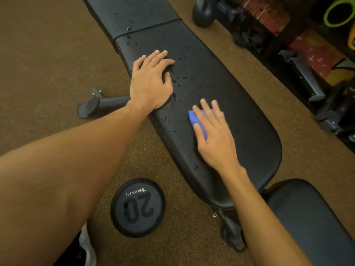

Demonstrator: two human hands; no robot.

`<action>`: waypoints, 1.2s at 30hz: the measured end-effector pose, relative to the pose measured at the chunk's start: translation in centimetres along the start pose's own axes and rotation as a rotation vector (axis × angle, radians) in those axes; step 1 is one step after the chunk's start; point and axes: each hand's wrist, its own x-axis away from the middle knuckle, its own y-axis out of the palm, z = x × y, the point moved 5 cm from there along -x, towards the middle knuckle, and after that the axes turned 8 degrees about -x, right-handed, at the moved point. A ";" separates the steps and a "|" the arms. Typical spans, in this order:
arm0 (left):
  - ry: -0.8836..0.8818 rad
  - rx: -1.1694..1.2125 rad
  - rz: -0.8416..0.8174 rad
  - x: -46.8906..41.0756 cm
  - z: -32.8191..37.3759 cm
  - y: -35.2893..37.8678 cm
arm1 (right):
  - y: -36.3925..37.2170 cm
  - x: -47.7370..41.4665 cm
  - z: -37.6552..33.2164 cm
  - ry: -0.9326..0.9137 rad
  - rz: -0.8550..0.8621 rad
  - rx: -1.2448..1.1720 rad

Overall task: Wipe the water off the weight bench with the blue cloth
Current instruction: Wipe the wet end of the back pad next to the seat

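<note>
Weight bench (240,104): long black pad, running diagonally across a brown carpet (38,64).

Blue cloth (192,117): lying on the pad's near half and pressed flat under the right hand (213,137), whose fingers are straight and slightly spread. Only the cloth's left edge is seen; the rest is hidden by the palm.

Left hand (151,81): laid flat on the pad's left edge, fingers relaxed and apart, nothing held.

Water droplets (180,81): scattered between and beyond the hands, and seen up to the seam of the far pad.

Dark shelf rack (288,35), right edge: red patterned items and a green ring (338,13) are stowed in it. The contents are blurred and cut off by the frame.

Round black weight marked "20" (138,207): on the carpet, partly covered by the left forearm.

A second black pad (307,217) is cut off at lower right.
</note>
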 end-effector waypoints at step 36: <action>-0.003 0.011 -0.006 0.0 -0.2 0.0 | 0.5 0.8 -1.3 -0.211 -0.087 -0.069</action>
